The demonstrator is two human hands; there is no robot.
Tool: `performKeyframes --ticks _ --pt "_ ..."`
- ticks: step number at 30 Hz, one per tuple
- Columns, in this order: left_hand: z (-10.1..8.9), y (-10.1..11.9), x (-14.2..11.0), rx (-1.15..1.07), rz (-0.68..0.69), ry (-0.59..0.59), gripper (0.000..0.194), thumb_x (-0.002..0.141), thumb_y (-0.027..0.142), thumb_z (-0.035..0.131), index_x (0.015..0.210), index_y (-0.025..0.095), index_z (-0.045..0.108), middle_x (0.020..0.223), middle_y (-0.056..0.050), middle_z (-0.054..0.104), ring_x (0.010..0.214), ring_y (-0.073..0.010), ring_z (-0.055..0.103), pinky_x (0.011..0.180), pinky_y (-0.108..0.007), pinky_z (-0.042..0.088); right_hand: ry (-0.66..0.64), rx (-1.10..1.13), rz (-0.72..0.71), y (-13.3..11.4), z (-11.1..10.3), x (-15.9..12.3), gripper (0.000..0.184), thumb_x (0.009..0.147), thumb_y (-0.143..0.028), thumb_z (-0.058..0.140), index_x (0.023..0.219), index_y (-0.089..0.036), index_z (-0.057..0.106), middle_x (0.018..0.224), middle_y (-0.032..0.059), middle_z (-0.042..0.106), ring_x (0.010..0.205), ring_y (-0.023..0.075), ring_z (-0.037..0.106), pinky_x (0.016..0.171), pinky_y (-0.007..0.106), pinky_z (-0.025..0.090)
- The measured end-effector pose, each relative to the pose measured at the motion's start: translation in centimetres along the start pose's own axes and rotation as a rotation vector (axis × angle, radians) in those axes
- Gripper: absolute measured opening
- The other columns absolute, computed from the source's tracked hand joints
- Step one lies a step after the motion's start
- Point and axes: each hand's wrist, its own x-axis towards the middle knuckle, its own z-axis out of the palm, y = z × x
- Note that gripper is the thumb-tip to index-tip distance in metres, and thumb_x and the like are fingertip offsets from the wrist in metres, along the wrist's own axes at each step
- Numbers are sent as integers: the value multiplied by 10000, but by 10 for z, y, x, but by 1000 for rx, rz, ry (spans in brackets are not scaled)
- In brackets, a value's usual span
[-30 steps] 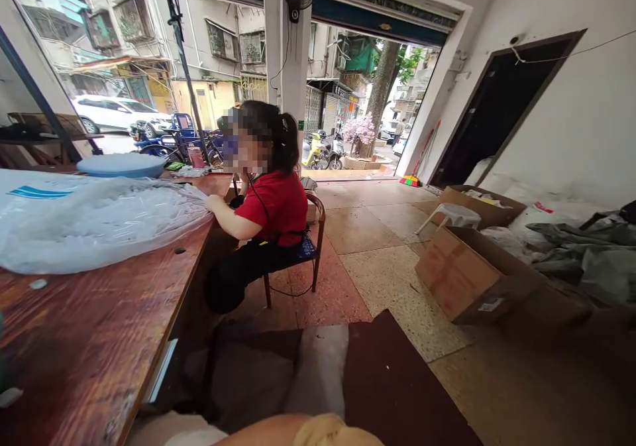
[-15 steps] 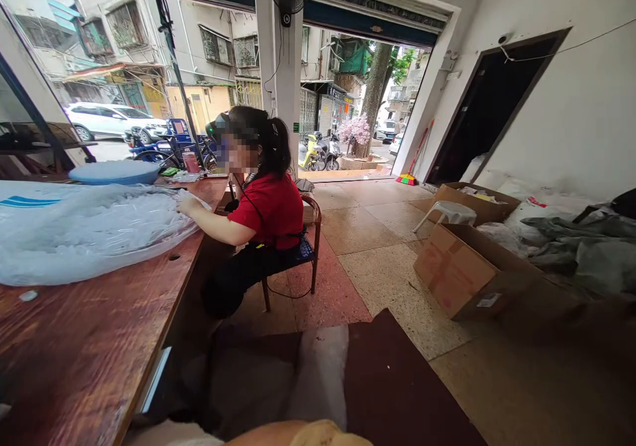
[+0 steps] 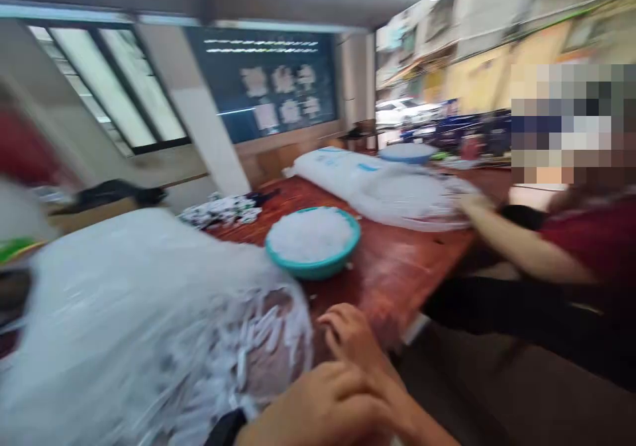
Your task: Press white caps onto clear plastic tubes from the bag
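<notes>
- Your right hand (image 3: pixel 350 333) sits over the table's near edge, fingers bent and close together; motion blur hides the tips, so you can't tell whether they pinch anything.
- Your left hand (image 3: pixel 318 406), a dark band (image 3: pixel 227 427) at its wrist, lies across your right forearm in this view, fingers curled; its grip can't be made out either.
- Just left of your hands is the bag (image 3: pixel 124 300), lying on the table (image 3: pixel 387 274): large, plump, cloudy white plastic, smooth higher up and creased lower down.
- Toward its right end the plastic looks clearer, and white strips (image 3: pixel 271 330) show there, narrow and jumbled, with brown between them.
- Beyond your right hand stands a teal basin (image 3: pixel 313 270), heaped with white bits (image 3: pixel 311 234).
- Left of that, behind the bag, is a black-and-white pile (image 3: pixel 223 211).
- Farther off lies a second bag (image 3: pixel 338 171), blue print on its plastic; a co-worker's hand (image 3: pixel 470 206) is at its right end.
- Behind it is a blue basin (image 3: pixel 407 158).
</notes>
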Motion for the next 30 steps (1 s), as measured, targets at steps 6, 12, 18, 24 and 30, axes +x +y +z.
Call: performKeyframes --ticks 6,12,18,24,30 --pt "-15 -34 -79 426 -431 6 239 1017 132 589 1228 190 685 1306 -105 719 1251 -252 649 1087 -401 543 53 99 -106 33 3 -19 224 1045 -282 516 1142 -267 718 1133 105 722 1100 327 680 944 542 536" --pt "-14 -20 -143 544 -635 -73 438 1035 227 602 1471 242 567 1604 -101 542 1508 -295 468 1246 -485 409 31 122 -213 20 -1 -15 245 1069 -327 481 1257 -336 639 1225 103 696 1151 337 670 968 556 518" --pt "-19 -30 -184 651 -786 -102 452 1098 362 510 1540 269 517 1647 -105 491 1544 -322 431 1265 -505 374 -369 11 -492 -22 56 31 448 1082 -496 456 1472 -323 595 1631 63 512 1550 325 406 1210 554 418" --pt "-55 -51 -218 670 -930 -79 502 1098 260 497 1596 304 446 1707 -113 393 1604 -332 311 1297 -543 298 -474 -116 -352 -47 130 58 638 1064 -643 418 1577 -280 527 1665 150 465 1504 415 460 1135 674 452" --pt "-90 -82 -254 619 -1109 54 548 1117 357 453 1642 252 335 1616 -184 491 1510 -324 476 1209 -530 422 -495 -187 -316 -115 176 85 605 1049 -458 640 1587 -235 476 1699 145 381 1524 390 402 1203 671 351"
